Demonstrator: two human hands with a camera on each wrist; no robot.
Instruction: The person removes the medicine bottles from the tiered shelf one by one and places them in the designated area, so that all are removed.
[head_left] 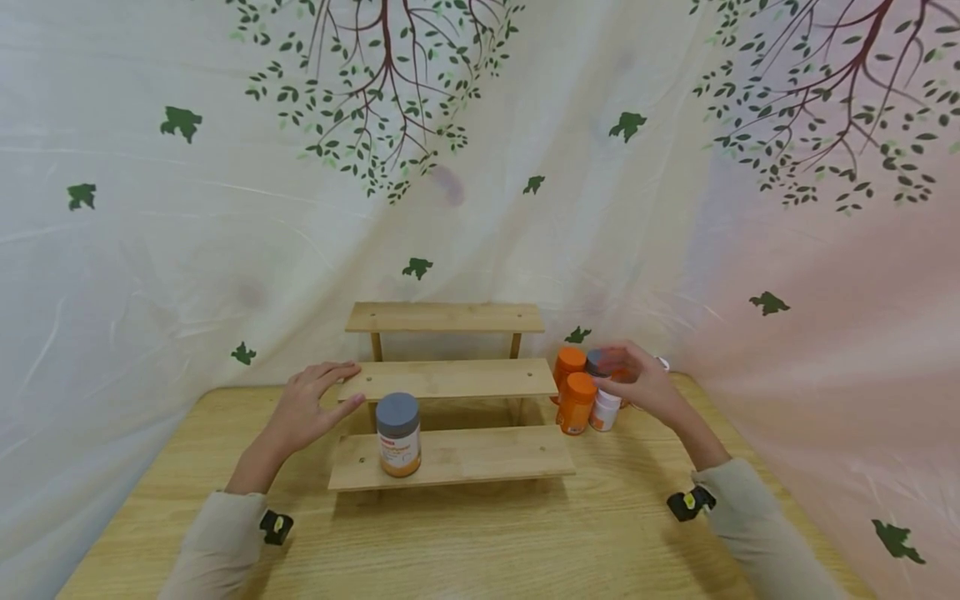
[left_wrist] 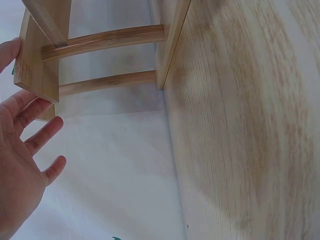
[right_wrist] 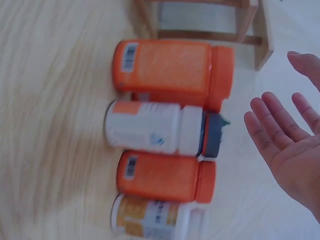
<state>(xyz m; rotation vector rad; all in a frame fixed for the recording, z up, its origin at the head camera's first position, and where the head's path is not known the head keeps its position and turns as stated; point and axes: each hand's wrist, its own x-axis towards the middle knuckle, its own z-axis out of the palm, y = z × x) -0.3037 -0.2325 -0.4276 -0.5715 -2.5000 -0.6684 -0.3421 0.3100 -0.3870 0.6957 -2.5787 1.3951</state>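
Note:
My left hand (head_left: 303, 408) rests at the left end of the middle shelf of a three-tier wooden rack (head_left: 457, 379), thumb at the front edge and fingers at the back. In the left wrist view its fingers (left_wrist: 42, 135) are spread and fairly straight beside the plank (left_wrist: 37, 65). Over a cluster of bottles to the right of the rack hovers my right hand (head_left: 637, 383), fingers extended, holding nothing. Below it stand orange bottles (head_left: 577, 406), a white bottle (head_left: 604, 412) and a grey-lidded one (head_left: 597, 362), partly hidden. The right wrist view shows the palm (right_wrist: 300, 160) apart from the lids.
A grey-lidded jar (head_left: 398, 437) with a white and orange label stands on the left of the bottom shelf. A white bottle with a yellow label (right_wrist: 150, 217) ends the bottle row. Behind the wooden table (head_left: 487, 542) hangs a curtain (head_left: 300, 250) printed with leaves.

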